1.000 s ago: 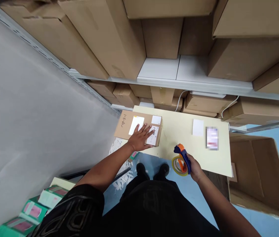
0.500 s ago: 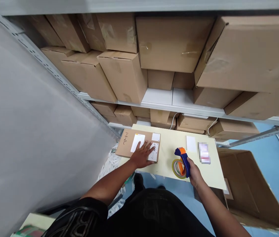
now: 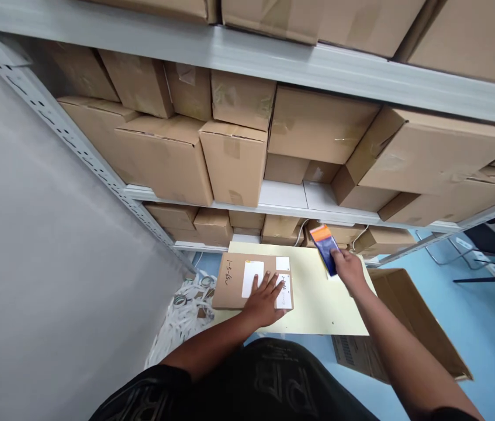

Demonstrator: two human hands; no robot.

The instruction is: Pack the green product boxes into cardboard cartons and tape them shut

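My left hand (image 3: pixel 265 299) lies with spread fingers on top of a flat cardboard box (image 3: pixel 232 283). White labels (image 3: pixel 253 279) and handwriting show on the box, which rests on the left part of a pale yellow tabletop (image 3: pixel 317 313). In my right hand (image 3: pixel 347 266) is a blue and orange tape dispenser (image 3: pixel 326 248), raised over the table's far side. Its orange end points up and away from me. The tape roll is mostly hidden behind the blue body.
Shelves (image 3: pixel 238 44) packed with cardboard boxes (image 3: pixel 234 164) rise behind the table. A large open carton (image 3: pixel 422 327) stands on the floor to the right. White strips of backing paper (image 3: pixel 177 327) litter the floor at left, beside a grey wall (image 3: pixel 54 263).
My right hand has lifted the tape dispenser up and away from me, turning it. My left hand stays on the box. The head view has tilted upward.
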